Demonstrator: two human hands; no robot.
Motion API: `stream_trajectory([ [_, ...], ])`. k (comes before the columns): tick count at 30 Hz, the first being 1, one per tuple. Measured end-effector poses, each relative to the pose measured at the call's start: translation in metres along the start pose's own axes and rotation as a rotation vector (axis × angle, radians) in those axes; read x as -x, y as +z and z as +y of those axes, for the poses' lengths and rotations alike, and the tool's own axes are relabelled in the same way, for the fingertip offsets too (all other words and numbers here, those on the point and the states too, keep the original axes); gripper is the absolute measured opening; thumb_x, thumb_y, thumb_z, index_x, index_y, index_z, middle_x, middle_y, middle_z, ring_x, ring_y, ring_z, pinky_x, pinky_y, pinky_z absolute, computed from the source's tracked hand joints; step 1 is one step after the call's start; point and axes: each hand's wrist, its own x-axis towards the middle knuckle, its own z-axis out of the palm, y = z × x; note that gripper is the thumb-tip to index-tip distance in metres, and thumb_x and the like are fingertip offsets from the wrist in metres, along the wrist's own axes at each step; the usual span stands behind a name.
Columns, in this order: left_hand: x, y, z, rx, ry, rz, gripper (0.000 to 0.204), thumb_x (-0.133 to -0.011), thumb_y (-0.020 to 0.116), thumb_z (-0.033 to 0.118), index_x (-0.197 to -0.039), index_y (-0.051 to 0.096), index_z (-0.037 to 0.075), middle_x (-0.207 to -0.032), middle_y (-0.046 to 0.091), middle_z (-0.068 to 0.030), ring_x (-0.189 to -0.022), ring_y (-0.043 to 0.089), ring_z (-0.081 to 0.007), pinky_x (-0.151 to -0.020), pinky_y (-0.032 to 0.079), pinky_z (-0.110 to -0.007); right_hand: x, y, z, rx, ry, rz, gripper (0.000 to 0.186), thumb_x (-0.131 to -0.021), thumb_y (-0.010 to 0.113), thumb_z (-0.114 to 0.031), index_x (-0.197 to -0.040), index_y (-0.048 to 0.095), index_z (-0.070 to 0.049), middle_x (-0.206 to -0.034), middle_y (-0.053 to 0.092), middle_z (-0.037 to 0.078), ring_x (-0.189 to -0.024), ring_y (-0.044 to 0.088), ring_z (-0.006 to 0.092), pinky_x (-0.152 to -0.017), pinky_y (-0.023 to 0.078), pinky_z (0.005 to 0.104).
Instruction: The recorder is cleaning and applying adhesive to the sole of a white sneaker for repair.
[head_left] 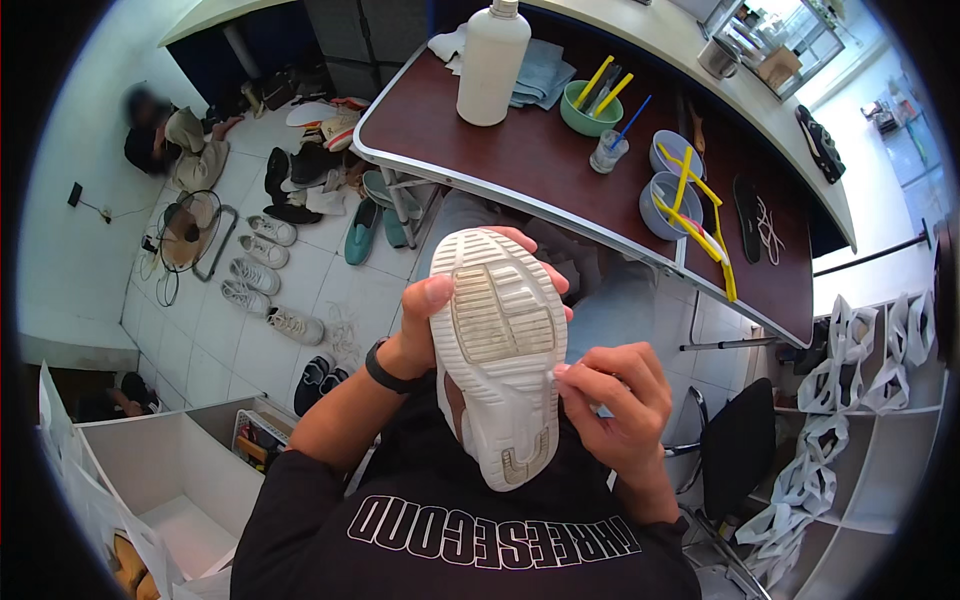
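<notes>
Seen from the head camera looking down, a white rubber-soled sports shoe [498, 350] was held sole-up in front of the person's chest, toe pointing away toward the table edge and heel nearest the body. The left hand [425, 320] gripped the shoe from its left side, thumb lying over the sole's edge and fingertips showing past the toe, so the hand was closed around the shoe. A black band sat on that wrist. The right hand [615, 400] was curled against the sole's right edge near the heel, fingertips pinched together; something small and white seemed to sit between them, but it was too small to make out. Both forearms rose from the lower edge in black sleeves.

The shoe's upper was hidden behind the sole. Beyond it stood a dark brown table with a pale rim [480, 160], bearing a tall white plastic bottle [492, 62] and a green bowl holding yellow sticks [590, 105]. Pale shoes lay in rows on the white tiled floor [250, 330] to the left.
</notes>
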Motion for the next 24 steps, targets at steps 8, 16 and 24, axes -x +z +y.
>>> stream_trajectory([
  [8, 0.000, 0.010, -0.009, -0.031, -0.041, 0.066, 0.089, -0.073, 0.065, 0.059, -0.135, 0.042, -0.002, -0.118, 0.060, -0.0343, -0.107, 0.063, -0.0532, -0.091, 0.054, -0.062, 0.000, 0.011, -0.007, 0.006, -0.029, 0.001, 0.032, -0.064, 0.079, 0.003, -0.094, 0.072, -0.005, -0.086, 0.063, 0.003, -0.067, 0.058, 0.0204, -0.056, 0.048, 0.0313],
  [16, 0.002, 0.010, -0.007, -0.056, -0.052, 0.094, 0.089, -0.074, 0.063, 0.061, -0.136, 0.040, 0.001, -0.120, 0.060, -0.0320, -0.108, 0.063, -0.0505, -0.092, 0.054, -0.060, -0.007, 0.013, -0.009, 0.003, -0.131, -0.034, 0.036, -0.059, 0.074, 0.001, -0.095, 0.070, -0.001, -0.086, 0.063, 0.006, -0.065, 0.060, 0.0199, -0.055, 0.050, 0.0302],
  [24, 0.002, 0.010, -0.013, -0.074, -0.044, 0.120, 0.089, -0.076, 0.060, 0.064, -0.137, 0.039, 0.003, -0.120, 0.059, -0.0299, -0.107, 0.064, -0.0483, -0.092, 0.054, -0.059, -0.007, 0.018, -0.016, 0.062, -0.151, -0.023, 0.041, -0.057, 0.076, 0.001, -0.097, 0.072, -0.002, -0.085, 0.063, 0.005, -0.065, 0.059, 0.0193, -0.055, 0.050, 0.0289],
])
